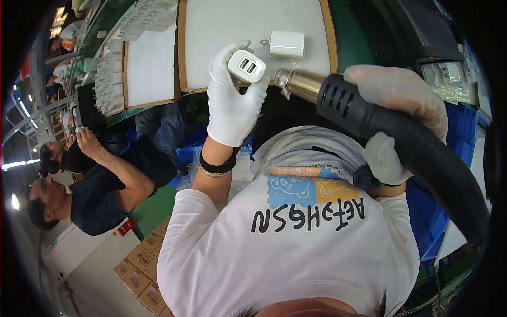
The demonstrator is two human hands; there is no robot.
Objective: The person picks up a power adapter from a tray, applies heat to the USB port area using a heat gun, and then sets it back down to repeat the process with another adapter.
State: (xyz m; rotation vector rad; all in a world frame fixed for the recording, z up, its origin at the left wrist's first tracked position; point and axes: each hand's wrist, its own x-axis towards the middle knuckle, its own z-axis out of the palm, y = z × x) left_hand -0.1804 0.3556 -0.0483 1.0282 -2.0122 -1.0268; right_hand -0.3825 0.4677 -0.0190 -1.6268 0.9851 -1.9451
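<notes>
My left hand [232, 111], in a white glove, is closed around a white two-port USB charger [246, 66] with its ports facing up. My right hand [406, 95], gloved too, grips a black hot air gun [355, 101] with a vented barrel and a thick hose. Its metal nozzle [296, 82] points left at the held charger, a short gap away. A second white charger [287, 44] lies on the white board [227, 26] beyond my hands, its prongs toward the left.
Rows of white chargers [109, 74] stand at the left around another white panel [150, 68]. Blue bins [457, 140] are on the right, near bagged parts [449, 76]. A co-worker in a dark shirt [113, 185] sits at my left, with cardboard boxes [142, 264] behind.
</notes>
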